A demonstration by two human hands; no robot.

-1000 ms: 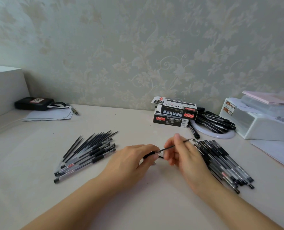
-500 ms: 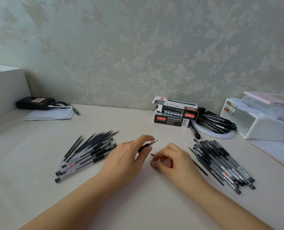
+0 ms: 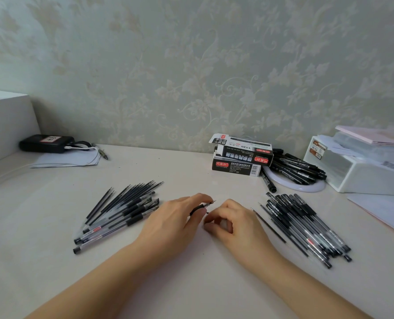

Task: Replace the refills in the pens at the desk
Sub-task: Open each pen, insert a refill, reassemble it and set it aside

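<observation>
From the head view, the left hand (image 3: 173, 223) grips a pen (image 3: 203, 206) with its tip aimed up-right toward the boxes (image 3: 241, 156), while the right hand (image 3: 234, 223), just right of that tip, curls its fingers low over the surface (image 3: 191, 284), their contents hidden, the refill (image 3: 268, 223) lying diagonally just beyond it.

Pen (image 3: 203, 206): black grip, metal tip pointing up-right, gripped in left hand (image 3: 170, 223) at desk centre. Loose thin refill (image 3: 268, 222) flat beside right pile. Left pile (image 3: 120, 212): pens, refills fanned. Right pile (image 3: 306, 226): clear-barrelled pens, black grips.
</observation>
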